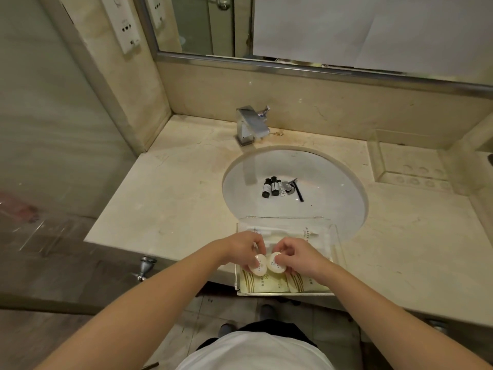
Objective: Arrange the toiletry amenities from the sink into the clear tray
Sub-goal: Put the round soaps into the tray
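Left hand (244, 249) and right hand (294, 253) each pinch a round wrapped soap, left soap (258, 265) and right soap (276, 262), over the clear tray (336, 237); judged light, rigid, slick-wrapped, best held by the rims.

Clear tray (336, 237) is sitting at counter front edge, just below the sink (344, 182), w/ both hands crowding its middle: left hand (244, 249) and right hand (298, 253) are each pinching a round soap, soaps (258, 265) nearly touching. Packets (266, 283) are filling the tray's near strip; back strip is also taken by flat packets. Route from tray to basin is lying open over the tray's back wall. In the basin, bottles (272, 186) and a razor (298, 190) are clustering round the drain. Faucet (250, 125) is overhanging the far rim only.
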{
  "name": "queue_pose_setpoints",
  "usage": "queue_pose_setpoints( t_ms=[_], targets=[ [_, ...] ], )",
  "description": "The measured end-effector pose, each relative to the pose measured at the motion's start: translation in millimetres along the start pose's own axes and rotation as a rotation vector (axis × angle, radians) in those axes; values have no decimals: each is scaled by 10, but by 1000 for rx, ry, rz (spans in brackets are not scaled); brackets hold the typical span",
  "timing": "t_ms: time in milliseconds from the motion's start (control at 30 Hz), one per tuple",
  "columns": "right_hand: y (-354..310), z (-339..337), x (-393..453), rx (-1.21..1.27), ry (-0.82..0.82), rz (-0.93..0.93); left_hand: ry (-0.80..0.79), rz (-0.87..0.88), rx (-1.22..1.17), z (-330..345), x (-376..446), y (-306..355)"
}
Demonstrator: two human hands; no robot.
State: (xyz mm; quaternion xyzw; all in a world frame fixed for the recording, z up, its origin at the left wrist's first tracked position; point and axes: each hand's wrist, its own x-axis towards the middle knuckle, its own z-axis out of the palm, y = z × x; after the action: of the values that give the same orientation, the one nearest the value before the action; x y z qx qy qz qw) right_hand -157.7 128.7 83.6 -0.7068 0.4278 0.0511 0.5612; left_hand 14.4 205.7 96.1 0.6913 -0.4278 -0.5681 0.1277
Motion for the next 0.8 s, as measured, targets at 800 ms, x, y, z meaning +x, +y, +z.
queue_pose_setpoints(
  t_ms=[800],
  targets=[
    [9, 73, 4, -390, -182, -45, -44, 114, 715, 98, -18, 35]
  ],
)
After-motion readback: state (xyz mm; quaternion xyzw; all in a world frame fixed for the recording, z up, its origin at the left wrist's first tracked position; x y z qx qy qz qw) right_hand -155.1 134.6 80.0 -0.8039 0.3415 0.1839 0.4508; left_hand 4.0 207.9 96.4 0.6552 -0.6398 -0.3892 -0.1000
